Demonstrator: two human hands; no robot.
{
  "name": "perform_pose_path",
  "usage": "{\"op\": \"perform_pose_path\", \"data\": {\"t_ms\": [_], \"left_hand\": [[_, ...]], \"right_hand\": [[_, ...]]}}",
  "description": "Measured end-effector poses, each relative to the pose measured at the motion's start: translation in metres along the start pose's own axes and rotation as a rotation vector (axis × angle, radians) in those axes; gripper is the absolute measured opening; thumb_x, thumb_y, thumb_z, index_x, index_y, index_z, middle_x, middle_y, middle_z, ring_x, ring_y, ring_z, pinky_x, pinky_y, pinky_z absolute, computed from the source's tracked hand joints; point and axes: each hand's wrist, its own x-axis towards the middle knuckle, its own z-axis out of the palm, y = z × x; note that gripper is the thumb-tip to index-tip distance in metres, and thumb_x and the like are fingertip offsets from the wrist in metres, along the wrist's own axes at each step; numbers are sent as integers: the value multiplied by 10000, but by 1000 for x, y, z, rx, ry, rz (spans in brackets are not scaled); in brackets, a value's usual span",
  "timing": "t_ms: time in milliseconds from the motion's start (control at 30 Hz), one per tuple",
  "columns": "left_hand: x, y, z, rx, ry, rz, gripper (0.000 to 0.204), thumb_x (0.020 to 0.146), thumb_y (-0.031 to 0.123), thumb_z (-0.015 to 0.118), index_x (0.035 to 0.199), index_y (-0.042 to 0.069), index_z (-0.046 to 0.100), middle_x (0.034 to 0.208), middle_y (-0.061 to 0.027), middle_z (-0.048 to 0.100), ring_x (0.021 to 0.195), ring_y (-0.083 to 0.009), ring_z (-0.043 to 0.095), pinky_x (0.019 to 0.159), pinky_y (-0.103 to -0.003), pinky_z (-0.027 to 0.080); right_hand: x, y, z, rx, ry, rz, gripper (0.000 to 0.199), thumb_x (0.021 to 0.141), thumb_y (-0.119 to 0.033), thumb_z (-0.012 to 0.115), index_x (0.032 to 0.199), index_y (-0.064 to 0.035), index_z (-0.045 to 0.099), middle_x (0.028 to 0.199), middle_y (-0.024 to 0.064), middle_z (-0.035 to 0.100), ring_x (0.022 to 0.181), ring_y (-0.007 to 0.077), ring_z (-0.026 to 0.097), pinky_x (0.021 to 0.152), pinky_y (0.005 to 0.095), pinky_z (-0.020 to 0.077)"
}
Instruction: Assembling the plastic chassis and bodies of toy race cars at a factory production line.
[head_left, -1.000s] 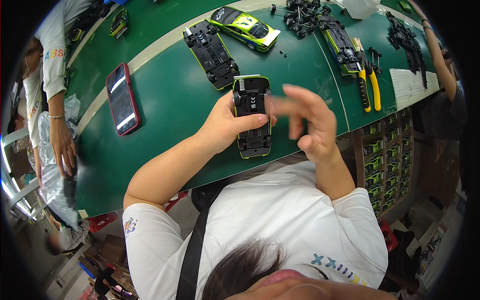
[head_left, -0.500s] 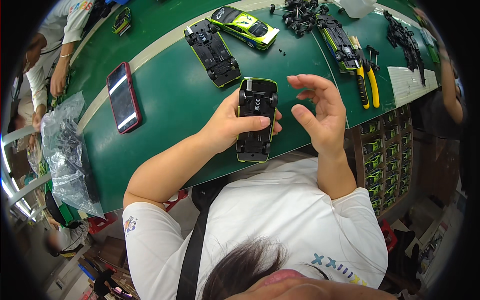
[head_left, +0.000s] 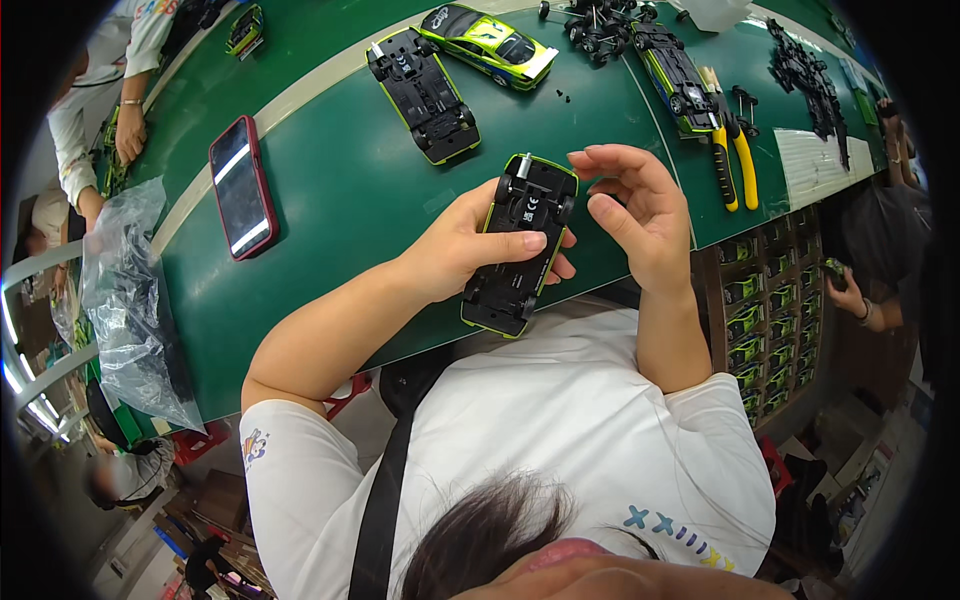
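Note:
My left hand [head_left: 480, 245] grips a toy car [head_left: 520, 270] with its black underside up, thumb across the chassis and fingers beneath. The car is tilted, its upper end leaning right, and a silvery part shows at that end. Close to its right side, my right hand [head_left: 640, 215] is raised with fingers curved and thumb apart, nothing visible in it. Beyond lie an overturned toy car [head_left: 425, 95] and an upright green-yellow toy car [head_left: 490, 45], touching or nearly so. A few tiny dark pieces [head_left: 563, 96] are beside them on the green table [head_left: 340, 190].
On the left are a red-cased phone [head_left: 243, 190] and a clear plastic bag [head_left: 135, 310]. Right: another overturned car [head_left: 675, 80], yellow-handled pliers [head_left: 735, 165], wheel axles [head_left: 597, 30], black parts [head_left: 812, 85]. A rack of cars [head_left: 765, 310] stands below the edge. Co-workers are on both sides.
The held car has turned clockwise, its upper end swinging right toward my right hand. At the right, a co-worker's hand has come down beside the rack with a small green item.

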Motion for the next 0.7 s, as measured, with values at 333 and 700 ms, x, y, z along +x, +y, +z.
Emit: {"op": "perform_pose_path", "data": {"t_ms": [333,700], "left_hand": [[3,-3,-9,-133,-71,-5,589,813,109,568,1350,-5,353,1118,-240,585,949,-360,666,833,-428,571],[2,-5,-7,-205,-119,-20,895,917,724,175,1358,-22,398,1117,-237,588,938,-368,660,828,-441,554]], "right_hand": [[3,8,-1,72,-11,56,325,841,-31,678,1150,19,589,1121,109,647,987,154,597,878,298,479],[2,9,-5,159,-99,60,409,854,-72,669,1231,17,537,1185,131,622,1061,179,586,911,312,464]]}}
